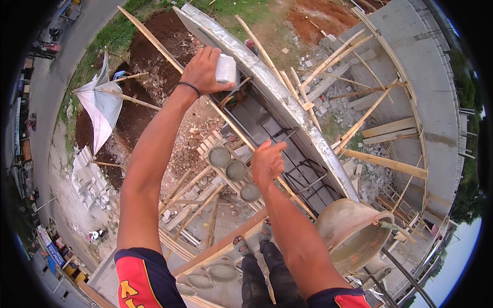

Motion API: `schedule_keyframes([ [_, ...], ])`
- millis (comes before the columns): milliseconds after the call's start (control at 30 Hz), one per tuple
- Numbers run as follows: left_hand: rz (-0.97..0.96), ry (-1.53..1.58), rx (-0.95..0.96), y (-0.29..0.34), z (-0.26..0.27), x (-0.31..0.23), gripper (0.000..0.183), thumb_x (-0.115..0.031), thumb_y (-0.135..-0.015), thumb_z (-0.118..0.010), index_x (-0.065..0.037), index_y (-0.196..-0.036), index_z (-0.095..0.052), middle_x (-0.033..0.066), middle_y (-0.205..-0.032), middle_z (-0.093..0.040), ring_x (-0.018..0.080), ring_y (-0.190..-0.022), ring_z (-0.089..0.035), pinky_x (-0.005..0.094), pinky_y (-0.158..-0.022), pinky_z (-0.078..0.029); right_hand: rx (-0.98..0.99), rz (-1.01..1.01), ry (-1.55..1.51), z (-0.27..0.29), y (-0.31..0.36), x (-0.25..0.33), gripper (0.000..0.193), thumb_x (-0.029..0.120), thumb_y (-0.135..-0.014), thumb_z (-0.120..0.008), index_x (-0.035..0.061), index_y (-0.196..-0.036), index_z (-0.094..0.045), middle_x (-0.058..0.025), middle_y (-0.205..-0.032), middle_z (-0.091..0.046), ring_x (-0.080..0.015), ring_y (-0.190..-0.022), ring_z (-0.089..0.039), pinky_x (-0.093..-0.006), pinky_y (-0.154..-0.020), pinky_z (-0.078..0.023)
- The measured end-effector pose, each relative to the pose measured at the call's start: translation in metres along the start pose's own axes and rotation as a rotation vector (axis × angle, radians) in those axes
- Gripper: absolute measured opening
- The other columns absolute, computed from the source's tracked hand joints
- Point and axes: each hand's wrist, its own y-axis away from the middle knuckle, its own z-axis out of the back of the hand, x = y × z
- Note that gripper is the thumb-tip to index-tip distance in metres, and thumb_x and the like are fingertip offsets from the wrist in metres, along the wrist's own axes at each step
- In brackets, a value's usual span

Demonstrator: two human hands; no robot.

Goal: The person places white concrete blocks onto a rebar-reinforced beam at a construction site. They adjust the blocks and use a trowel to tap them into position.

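Observation:
My left hand (202, 71) reaches far forward, its fingers wrapped around a pale, whitish block (226, 70). The block is over the near end of a long, narrow trough with steel reinforcing bars (308, 174) inside. Closer to me, my right hand (268, 163) is by the trough's near wooden edge. Its fingers are curled, with one knuckle pointing right; whatever they hold, if anything, is hidden. A rough grey concrete-like wall (287, 87) forms the trough's far side. To the right of my right forearm stands a big, pale bucket (354, 231), tilted, with murky liquid inside.
Three round containers of grey mortar (235, 170) stand left of my right hand, with more pans (223, 272) near my feet. Sandalled feet stand on planks high above rubble. Bamboo poles (354, 138) brace the far wall. A person (120, 75) is below near a white canopy (100, 102).

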Motion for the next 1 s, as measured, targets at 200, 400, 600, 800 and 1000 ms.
schedule_keyframes([
  [200, 0.080, 0.085, -0.067, 0.014, -0.006, -0.001, 0.102, -0.047, -0.058, -0.088, 0.001, -0.136, -0.043, 0.0210, -0.129, -0.049, 0.0399, -0.120, -0.050, 0.0447, -0.102, -0.045, 0.037, -0.021, -0.066, 0.004, -0.004, -0.001, 0.037, 0.032, -0.095, -0.052, -0.0024, -0.105, -0.042, -0.0216, -0.079, -0.067, -0.0378, -0.074, -0.069, -0.0487, -0.065, -0.054],
  [400, 0.310, 0.451, -0.264, 0.035, -0.025, 0.011, 0.104, -0.045, -0.054, -0.093, -0.007, -0.138, -0.045, 0.0198, -0.133, -0.054, 0.0303, -0.124, -0.054, 0.0398, -0.103, -0.045, -0.140, 0.066, -0.269, 0.000, -0.002, -0.010, 0.067, 0.029, -0.090, -0.062, -0.0088, -0.137, -0.033, -0.0218, -0.118, -0.057, -0.0369, -0.108, -0.058, -0.0439, -0.080, -0.052],
  [600, 0.482, 0.663, -0.364, 0.055, -0.043, 0.012, 0.096, -0.049, -0.057, -0.093, -0.008, -0.132, -0.049, 0.0135, -0.117, -0.066, 0.0241, -0.109, -0.063, 0.0369, -0.092, -0.052, -0.523, 0.627, -0.413, 0.013, 0.008, 0.014, 0.052, 0.026, -0.085, -0.070, -0.0037, -0.123, -0.049, -0.0209, -0.124, -0.049, -0.0408, -0.109, -0.054, -0.0449, -0.088, -0.047],
  [800, 0.519, 0.755, -0.621, 0.049, -0.081, -0.002, 0.087, -0.052, -0.055, -0.093, -0.005, -0.119, -0.056, 0.0114, -0.109, -0.066, 0.0210, -0.099, -0.065, 0.0352, -0.086, -0.054, 0.369, 0.386, -0.414, -0.056, -0.108, 0.107, 0.033, 0.020, -0.086, -0.068, -0.0073, -0.105, -0.063, -0.0275, -0.110, -0.065, -0.0430, -0.104, -0.064, -0.0469, -0.089, -0.051],
  [1000, 0.427, 0.690, -0.708, 0.053, -0.087, -0.005, 0.079, -0.050, -0.060, -0.091, -0.002, -0.113, -0.057, 0.0119, -0.101, -0.065, 0.0211, -0.095, -0.064, 0.0348, -0.083, -0.052, 0.279, 0.719, -0.258, -0.088, -0.137, 0.125, 0.041, 0.016, -0.086, -0.067, -0.0048, -0.120, -0.058, -0.0291, -0.119, -0.062, -0.0432, -0.112, -0.061, -0.0471, -0.092, -0.052],
])
